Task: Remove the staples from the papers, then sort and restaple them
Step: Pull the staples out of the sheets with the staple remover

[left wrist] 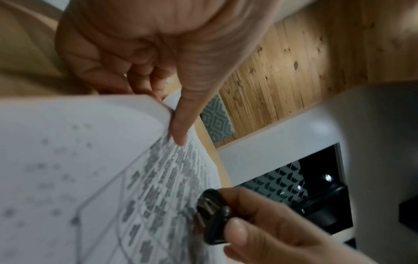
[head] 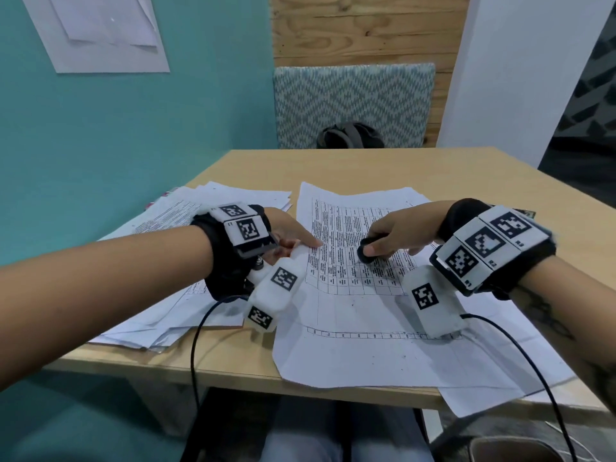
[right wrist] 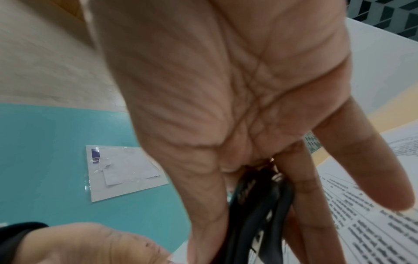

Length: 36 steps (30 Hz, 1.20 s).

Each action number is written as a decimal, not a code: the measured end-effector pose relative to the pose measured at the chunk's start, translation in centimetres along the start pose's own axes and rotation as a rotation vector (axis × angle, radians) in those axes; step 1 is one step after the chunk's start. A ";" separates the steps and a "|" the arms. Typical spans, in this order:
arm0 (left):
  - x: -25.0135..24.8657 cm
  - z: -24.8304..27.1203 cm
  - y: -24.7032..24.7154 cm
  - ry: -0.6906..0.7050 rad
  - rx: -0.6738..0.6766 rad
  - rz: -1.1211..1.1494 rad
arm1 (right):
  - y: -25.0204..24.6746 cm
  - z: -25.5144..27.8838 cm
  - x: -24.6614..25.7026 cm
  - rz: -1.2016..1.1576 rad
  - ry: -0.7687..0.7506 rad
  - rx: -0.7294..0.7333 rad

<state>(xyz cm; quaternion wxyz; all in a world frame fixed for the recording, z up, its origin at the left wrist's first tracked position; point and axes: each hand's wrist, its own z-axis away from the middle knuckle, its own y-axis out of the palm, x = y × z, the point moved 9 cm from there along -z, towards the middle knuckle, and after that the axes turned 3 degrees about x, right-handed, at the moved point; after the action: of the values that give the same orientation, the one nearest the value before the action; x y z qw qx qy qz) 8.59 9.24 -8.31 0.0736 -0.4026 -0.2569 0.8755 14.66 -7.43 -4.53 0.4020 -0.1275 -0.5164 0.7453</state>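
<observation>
Teal wall, wooden bench [head: 466, 175]. Printed table sheets [head: 353, 295] lie flat mid-bench: light, floppy, tear-prone. My left hand [head: 290, 233] presses them with one straight forefinger. My right hand [head: 396, 233] pinches the black staple remover [head: 366, 252], its tip on the page; best gripped by its sides.

Wood table [head: 450, 168] w/ patterned chair [head: 353, 101] behind it, dark bag [head: 348, 135] on the seat. Teal wall [head: 133, 128] at left, white sheet [head: 96, 31] taped up. Plank wall [head: 366, 28] behind chair.
</observation>
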 end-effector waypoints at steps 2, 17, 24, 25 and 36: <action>0.2 -0.2 0.2 -0.041 0.042 0.052 | 0.1 0.0 -0.3 -0.022 -0.001 0.014; -6.1 2.2 -0.1 0.487 0.001 0.365 | -4.8 -1.0 0.8 -1.213 -0.206 -0.425; -5.3 1.7 1.8 0.557 0.151 0.582 | -3.3 -0.8 1.4 -1.159 -0.165 -0.408; -5.2 1.8 1.5 0.585 0.105 0.581 | -3.3 -0.8 1.4 -1.132 -0.150 -0.416; -4.9 2.3 1.8 0.686 0.054 0.623 | -2.9 -1.0 0.6 -1.058 -0.091 -0.471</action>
<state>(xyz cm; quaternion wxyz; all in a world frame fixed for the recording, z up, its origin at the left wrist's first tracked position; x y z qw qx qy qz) 10.33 5.19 -4.66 -0.1019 -0.7249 -0.0615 0.6785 16.21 -5.92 -2.26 0.6581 0.0940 -0.6784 0.3128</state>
